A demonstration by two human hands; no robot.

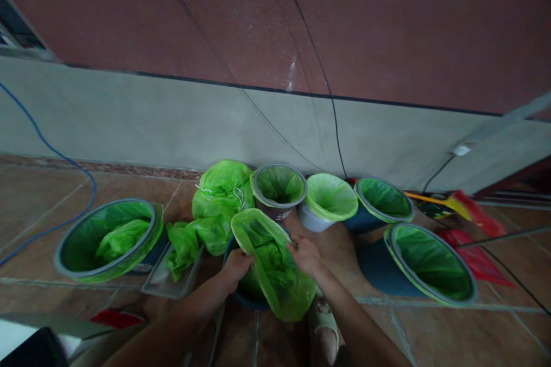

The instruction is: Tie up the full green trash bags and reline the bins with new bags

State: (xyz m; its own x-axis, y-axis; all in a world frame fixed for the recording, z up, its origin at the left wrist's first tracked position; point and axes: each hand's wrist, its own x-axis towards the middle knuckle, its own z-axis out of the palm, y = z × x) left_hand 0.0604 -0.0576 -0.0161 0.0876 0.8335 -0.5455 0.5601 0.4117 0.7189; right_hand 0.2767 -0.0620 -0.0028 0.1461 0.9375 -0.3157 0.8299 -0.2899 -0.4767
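A green plastic bag (pixel 275 266) is stretched open over a dark blue bin (pixel 245 298) in front of me on the tiled floor. My left hand (pixel 236 266) grips the bag's left edge with closed fingers. My right hand (pixel 305 255) pinches the bag's right edge. The bin is mostly hidden by the bag and my arms.
Several bins lined with green bags stand around: one at left (pixel 107 238), three along the wall (pixel 279 186), (pixel 329 198), (pixel 383 199), one at right (pixel 430 264). A tied full green bag (pixel 221 189) and a clear tray (pixel 166 281) with green bags lie nearby. Red dustpans (pixel 473 258) sit at right.
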